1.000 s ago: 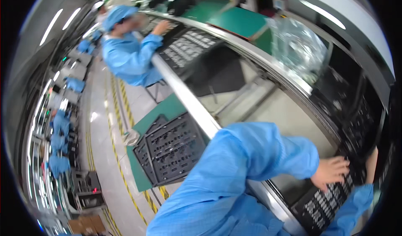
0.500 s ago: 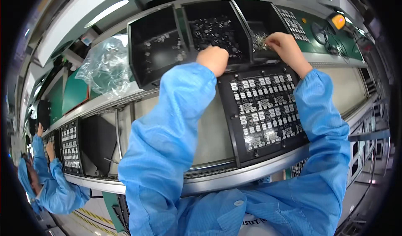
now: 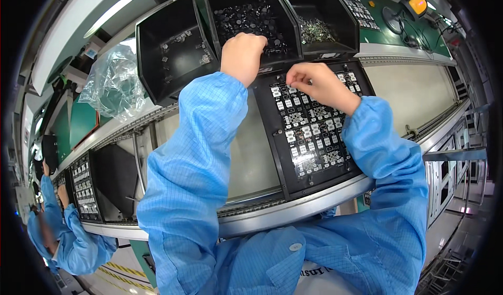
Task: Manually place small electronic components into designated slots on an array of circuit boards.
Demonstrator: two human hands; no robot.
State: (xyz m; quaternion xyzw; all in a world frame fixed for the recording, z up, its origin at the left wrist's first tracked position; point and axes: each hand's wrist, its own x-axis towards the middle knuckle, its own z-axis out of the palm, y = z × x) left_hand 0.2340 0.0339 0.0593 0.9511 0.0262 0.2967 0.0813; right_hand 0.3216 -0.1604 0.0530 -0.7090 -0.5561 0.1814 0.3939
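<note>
My left hand [image 3: 243, 58] reaches to the front of the middle black bin [image 3: 209, 12], its fingers curled down among dark round components [image 3: 246, 20]. The fingertips are hidden behind the hand, so what they hold does not show. Over the far left part of a circuit board panel [image 3: 314, 132], my right hand [image 3: 318, 84] pinches thumb and fingers together; anything between them is too small to make out. The panel, full of white and silver parts, lies in a black carrier frame [image 3: 272, 138] on the conveyor line.
A left bin [image 3: 173, 75] holds a few small parts; the right bin [image 3: 335, 12] holds small brass-coloured pieces [image 3: 317, 30]. A clear plastic bag [image 3: 112, 85] lies left of the bins. Beyond sit another board panel [image 3: 359, 9] and an orange lamp [image 3: 417, 5]. A co-worker [image 3: 78, 237] works far left.
My right hand has left the right bin and come toward me and left, over the panel. My left hand still reaches into the middle bin. The whole view has shifted somewhat.
</note>
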